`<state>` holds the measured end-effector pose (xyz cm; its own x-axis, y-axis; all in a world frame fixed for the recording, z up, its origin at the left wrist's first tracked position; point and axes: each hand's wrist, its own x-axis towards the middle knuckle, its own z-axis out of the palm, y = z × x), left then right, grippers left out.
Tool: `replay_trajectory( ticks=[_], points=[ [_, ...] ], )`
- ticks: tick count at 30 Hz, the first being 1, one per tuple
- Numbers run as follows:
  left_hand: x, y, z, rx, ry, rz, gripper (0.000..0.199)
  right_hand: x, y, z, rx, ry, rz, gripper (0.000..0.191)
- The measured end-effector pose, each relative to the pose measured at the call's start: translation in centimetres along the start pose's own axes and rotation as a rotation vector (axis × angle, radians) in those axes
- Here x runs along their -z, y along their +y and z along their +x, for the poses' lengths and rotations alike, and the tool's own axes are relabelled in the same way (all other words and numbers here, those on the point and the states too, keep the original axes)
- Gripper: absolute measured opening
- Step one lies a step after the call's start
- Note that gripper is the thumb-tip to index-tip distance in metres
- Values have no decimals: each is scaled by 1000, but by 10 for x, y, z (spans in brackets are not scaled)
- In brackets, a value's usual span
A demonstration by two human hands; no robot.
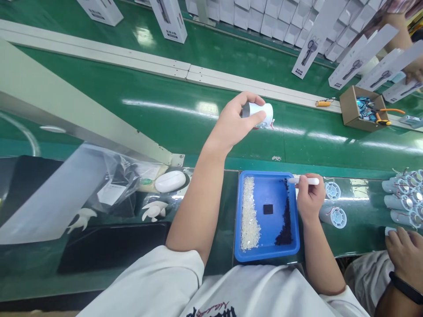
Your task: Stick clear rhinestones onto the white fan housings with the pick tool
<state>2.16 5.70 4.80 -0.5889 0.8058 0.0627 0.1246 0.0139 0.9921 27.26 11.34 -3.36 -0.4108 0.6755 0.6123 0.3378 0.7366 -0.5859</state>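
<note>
My left hand [235, 119] is closed around a pale blue cylindrical housing [264, 112] with short wires at its end, held over the green conveyor belt. In my right hand [310, 200] is a white pen-shaped tool [309, 181], its tip at the upper right of a blue tray [237, 215]. Inside that tray, small clear-white pieces [249, 220] form a strip on the left. Small black pieces [284, 229] line the right side, and a black square [268, 209] lies in the middle. Two more pale blue housings [333, 217] lie beside my right hand.
Several wired housings [401, 198] are grouped at the right, near a co-worker's hand [405, 253]. A cardboard box [352, 110] of small parts stands across the belt, among white product boxes [306, 55]. A slanted metal post [99, 110], plastic bags [112, 176] and a white mouse [170, 181] are on the left.
</note>
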Motion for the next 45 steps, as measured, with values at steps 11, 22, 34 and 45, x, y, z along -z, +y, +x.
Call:
replay_trajectory(
  ticks=[11,22,34,45],
  points=[
    [-6,-3,0,-75,8,-338,29,-1,-18,8,309,-282,108,12],
    [-23,7,4,215,0,-908,25,13,-45,0,321,-397,322,10],
    [-54,15,-11,357,-178,-465,42,18,-29,-1,14,20,513,32],
    [-66,3,-19,213,-198,-88,52,13,-24,-9,-78,-20,534,41]
  ],
)
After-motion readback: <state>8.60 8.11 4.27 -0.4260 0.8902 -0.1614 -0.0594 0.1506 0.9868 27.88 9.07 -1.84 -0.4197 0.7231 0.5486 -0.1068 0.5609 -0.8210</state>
